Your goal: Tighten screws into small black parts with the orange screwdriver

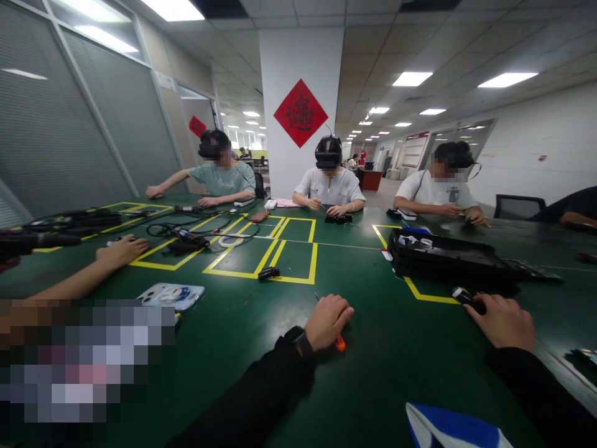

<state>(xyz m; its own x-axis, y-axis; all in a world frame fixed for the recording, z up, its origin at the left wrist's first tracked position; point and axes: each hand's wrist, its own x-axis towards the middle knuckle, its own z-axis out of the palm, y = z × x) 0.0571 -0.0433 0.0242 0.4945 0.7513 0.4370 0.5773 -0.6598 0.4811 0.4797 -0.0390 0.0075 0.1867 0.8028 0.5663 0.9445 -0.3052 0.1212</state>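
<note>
My left hand (329, 320), with a dark watch at the wrist, rests low over the table with its fingers curled round a thin tool. The tool's orange handle end (340, 343) shows below the fingers, and a slim metal shaft pokes out past the knuckles; its exact kind is hidden. Further right, my right hand (506, 320) grips a small black cylinder (471, 301) with a pale, shiny far end. That cylinder points away to the left, just by a yellow tape line. Part of it is covered by the fingers.
A long black tray (448, 252) with small parts stands beyond my right hand. A black piece (268, 273), a phone (172, 296) and cables (186, 239) lie leftward. Blue-and-white cloth (457, 429) is near me. Co-workers sit across; another person's arm (69, 280) reaches in.
</note>
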